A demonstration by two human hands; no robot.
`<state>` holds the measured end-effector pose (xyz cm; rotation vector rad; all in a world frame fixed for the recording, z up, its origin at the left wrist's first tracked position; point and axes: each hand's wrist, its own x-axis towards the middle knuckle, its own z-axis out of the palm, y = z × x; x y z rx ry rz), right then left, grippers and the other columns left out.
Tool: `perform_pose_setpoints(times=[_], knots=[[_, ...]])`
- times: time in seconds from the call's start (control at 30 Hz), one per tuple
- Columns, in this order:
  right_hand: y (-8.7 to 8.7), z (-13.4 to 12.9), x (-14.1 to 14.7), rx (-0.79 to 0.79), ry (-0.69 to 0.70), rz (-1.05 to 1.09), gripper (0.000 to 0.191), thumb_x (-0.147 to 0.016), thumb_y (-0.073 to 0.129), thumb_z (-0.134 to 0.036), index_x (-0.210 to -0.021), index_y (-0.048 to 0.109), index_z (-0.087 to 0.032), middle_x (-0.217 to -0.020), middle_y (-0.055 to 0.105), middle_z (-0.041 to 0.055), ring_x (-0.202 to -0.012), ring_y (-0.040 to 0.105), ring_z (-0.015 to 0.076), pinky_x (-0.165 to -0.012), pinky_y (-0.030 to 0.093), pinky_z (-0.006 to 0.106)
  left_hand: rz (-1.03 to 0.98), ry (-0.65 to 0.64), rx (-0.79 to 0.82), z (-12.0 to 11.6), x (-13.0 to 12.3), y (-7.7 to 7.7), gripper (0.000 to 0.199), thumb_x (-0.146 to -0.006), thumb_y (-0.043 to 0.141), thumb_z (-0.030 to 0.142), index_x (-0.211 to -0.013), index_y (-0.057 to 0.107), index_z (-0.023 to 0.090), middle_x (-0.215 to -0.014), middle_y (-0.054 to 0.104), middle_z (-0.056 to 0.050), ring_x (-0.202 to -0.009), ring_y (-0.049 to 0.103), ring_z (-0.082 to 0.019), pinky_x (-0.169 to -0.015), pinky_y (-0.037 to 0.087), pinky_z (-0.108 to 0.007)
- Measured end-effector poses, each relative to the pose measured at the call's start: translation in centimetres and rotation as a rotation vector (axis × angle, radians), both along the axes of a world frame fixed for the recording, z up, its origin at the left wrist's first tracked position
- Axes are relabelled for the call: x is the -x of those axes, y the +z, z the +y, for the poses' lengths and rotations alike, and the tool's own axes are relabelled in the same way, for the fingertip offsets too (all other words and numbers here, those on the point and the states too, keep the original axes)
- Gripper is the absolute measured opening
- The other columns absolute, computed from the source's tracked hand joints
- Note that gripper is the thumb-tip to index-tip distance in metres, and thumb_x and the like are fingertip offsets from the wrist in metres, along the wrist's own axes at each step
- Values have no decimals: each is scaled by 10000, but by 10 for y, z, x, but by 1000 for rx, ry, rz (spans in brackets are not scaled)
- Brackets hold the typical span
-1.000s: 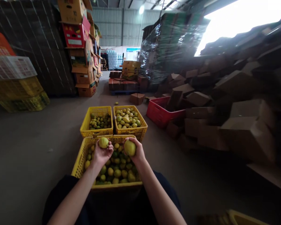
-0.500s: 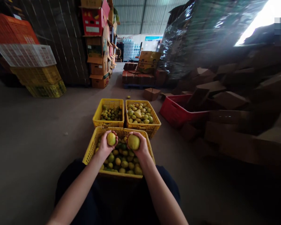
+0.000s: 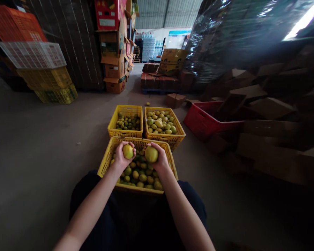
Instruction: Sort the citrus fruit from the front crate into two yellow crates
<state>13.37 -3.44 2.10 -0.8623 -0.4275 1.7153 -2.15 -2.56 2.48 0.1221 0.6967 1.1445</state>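
Note:
My left hand (image 3: 122, 157) is wrapped round a yellow-green fruit (image 3: 128, 151). A larger green-yellow fruit (image 3: 151, 154) is held in my right hand (image 3: 160, 157). Both hands are above the near yellow crate (image 3: 104, 161), which holds many green and yellow fruits (image 3: 142, 178). Behind it on the left stands a yellow crate (image 3: 110, 121) partly filled with small greenish fruits (image 3: 128, 122). Beside that one, on the right, another yellow crate (image 3: 178, 136) is heaped with larger yellow-green fruits (image 3: 158, 123).
A red crate (image 3: 199, 120) and cardboard boxes (image 3: 272, 108) lie to the right. Stacked crates (image 3: 52, 78) stand at the left, near a tall box stack (image 3: 113, 69). One loose fruit (image 3: 148, 104) lies on the floor beyond the crates.
The view has shifted, so the crates and surroundings appear slightly higher and further right. Both hands still hold their fruits, and the left one's fruit appears slightly turned.

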Motion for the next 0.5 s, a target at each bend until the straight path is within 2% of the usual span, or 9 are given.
perform_pose_setpoints(times=[0.13,0.3,0.4,0.5], knots=[[2,-2,2,-43,29,2,132,-638,660,-310,-669,632,-185,-602,633,8,-479,584,151,-348,431,248,41,-25,-119,-3,-4,4,163,-779,540,260,-641,512,177,-555,544,8,-447,524,-98,-403,423,-194],[1,-2,7,-26,4,6,139,-659,642,-315,-681,630,-179,-594,635,5,-446,567,140,-346,426,244,72,-38,-227,-3,-10,2,239,-784,488,264,-570,516,161,-527,524,-7,-420,510,-112,-381,397,-212],[1,0,8,-11,-29,23,141,-672,639,-314,-677,627,-174,-589,644,13,-454,576,141,-350,424,233,-25,-22,-117,0,-13,0,234,-816,452,261,-636,552,151,-559,550,-14,-453,531,-112,-402,424,-207],[1,4,8,14,-41,25,145,-690,627,-309,-654,621,-168,-573,646,24,-462,589,147,-361,437,233,-181,61,29,4,-15,-2,193,-838,457,263,-767,590,141,-633,603,-27,-562,595,-119,-500,500,-206]])
